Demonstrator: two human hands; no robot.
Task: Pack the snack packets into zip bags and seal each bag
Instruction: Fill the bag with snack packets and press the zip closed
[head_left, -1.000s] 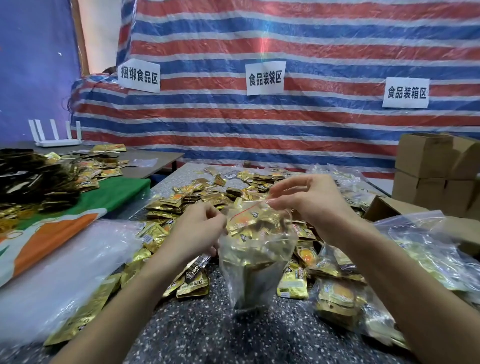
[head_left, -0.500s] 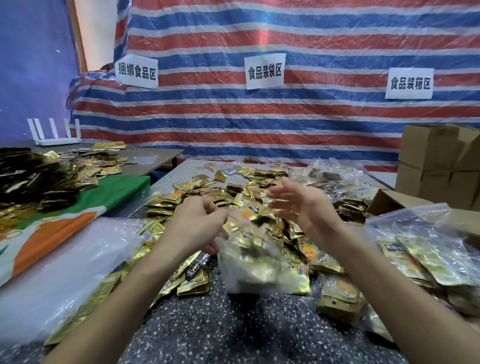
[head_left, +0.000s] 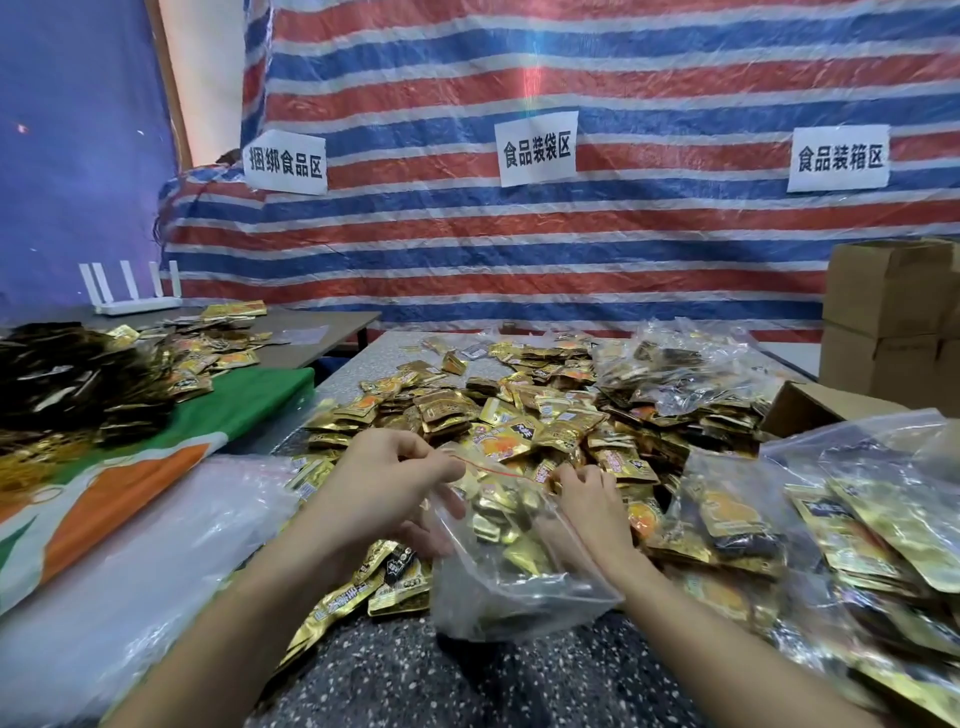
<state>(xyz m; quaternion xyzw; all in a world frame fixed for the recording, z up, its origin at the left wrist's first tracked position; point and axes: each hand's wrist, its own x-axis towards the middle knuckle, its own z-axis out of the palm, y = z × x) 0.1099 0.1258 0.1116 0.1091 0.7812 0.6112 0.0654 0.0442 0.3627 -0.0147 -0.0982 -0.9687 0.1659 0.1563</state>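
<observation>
Both hands are at the mouth of the bag (head_left: 519, 587). Left hand (head_left: 384, 488) has fingers curled and pinches the left end of the red zip strip (head_left: 488, 466). Right hand (head_left: 589, 501) pinches the right corner; its thumb is hidden, so the exact grip is unclear. Bag stands on the table (head_left: 415, 675) close in front of the person, top tilted away toward the heap of loose packets (head_left: 524, 415), and is stuffed with gold ones. The strip sags in the middle, so it's probably not sealed yet, but I can't tell for sure. Handling, as a guess: the clear film is thin, floppy and slick. The load is light but shifts, so the bag would slump if let go. Foil packets have stiff edges and could ride up into the zip line and block it. Best hold is the strip itself at both ends: pull it taut, then press along it. Avoid gripping the belly, where film slides over the contents. Filled bags (head_left: 883, 525) lie to the right, against the heap.
</observation>
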